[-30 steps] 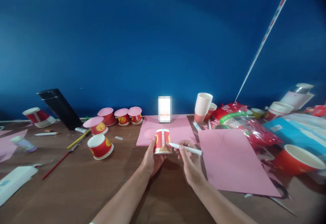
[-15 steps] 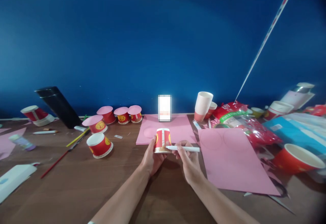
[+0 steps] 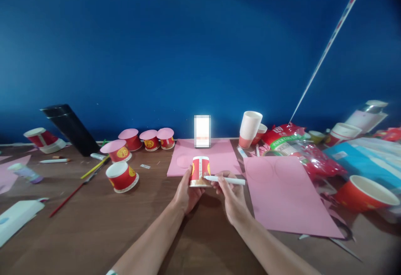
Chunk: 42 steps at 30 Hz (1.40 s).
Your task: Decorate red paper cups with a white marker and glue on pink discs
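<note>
Left hand (image 3: 187, 196) is wrapped round a small red cup (image 3: 196, 170), upside down, thumb along its left wall, fingers low and beneath. Right hand (image 3: 234, 200) pinches a white marker (image 3: 234, 180) near its middle, tip at the front of the cup, right by the pale strip; actual contact cannot be told. Cup is in front of the person, over the middle of the desk (image 3: 78, 241), short of the pink sheets (image 3: 219, 158) by the far edge. Whether the left hand rests on the desk: cannot tell.

Handling, by judgement: paper, so very light; wall thin, gives under a hard squeeze; printed surface probably a little slick. Rolled brim and base likely the stiffest parts. Best hold: low on the wall, close to the brim, light pressure, front left free. Marker looks stiff and light; a grip nearer the tip would steady it.

Against a second ago: marker lies flatter, its tip lower on the cup and further left. Both holds look the same. Row of disc-topped cups (image 3: 149, 140), left along the far edge, unchanged; the whole view sits slightly higher, apparently head movement.
</note>
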{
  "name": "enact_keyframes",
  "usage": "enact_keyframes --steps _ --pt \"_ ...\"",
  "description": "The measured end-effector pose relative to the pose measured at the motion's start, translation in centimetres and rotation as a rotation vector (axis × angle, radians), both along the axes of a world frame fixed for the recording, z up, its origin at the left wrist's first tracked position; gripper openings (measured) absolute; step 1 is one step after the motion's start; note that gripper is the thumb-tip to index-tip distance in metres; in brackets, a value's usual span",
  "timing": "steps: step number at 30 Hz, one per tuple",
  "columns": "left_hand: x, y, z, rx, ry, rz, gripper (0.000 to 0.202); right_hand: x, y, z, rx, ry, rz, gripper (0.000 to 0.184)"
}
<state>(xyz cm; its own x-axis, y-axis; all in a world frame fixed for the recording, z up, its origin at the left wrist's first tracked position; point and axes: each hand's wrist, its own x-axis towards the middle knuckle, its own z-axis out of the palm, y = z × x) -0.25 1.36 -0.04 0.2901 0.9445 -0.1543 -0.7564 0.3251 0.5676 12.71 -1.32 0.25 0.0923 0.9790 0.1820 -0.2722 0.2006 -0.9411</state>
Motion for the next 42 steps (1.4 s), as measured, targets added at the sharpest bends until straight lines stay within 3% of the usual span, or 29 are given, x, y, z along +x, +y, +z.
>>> enact_keyframes --steps 6,13,20,27,32,42 --pt "0.17 -0.19 0.48 0.000 0.028 0.014 0.036 0.06 0.18 0.01 -0.034 0.010 -0.084 0.017" --pt "0.07 -0.19 0.24 0.038 0.043 -0.024 0.040 0.00 -0.11 -0.01 0.010 -0.003 0.020 0.017" --pt "0.19 -0.27 0.52 0.017 0.040 -0.015 0.038 0.05 -0.01 0.43 -0.025 0.014 -0.067 0.018" --pt "0.04 -0.08 -0.04 0.029 0.021 -0.042 0.039 0.14 -0.16 0.61 0.034 -0.013 0.017 0.019" --pt "0.07 0.03 -0.14 0.041 0.035 -0.061 0.040 0.06 -0.14 0.55 -0.005 0.056 0.003 0.016" --pt "0.07 -0.24 0.38 0.037 0.045 -0.031 0.033 0.32 -0.35 0.97 0.078 -0.073 -0.017 0.015"
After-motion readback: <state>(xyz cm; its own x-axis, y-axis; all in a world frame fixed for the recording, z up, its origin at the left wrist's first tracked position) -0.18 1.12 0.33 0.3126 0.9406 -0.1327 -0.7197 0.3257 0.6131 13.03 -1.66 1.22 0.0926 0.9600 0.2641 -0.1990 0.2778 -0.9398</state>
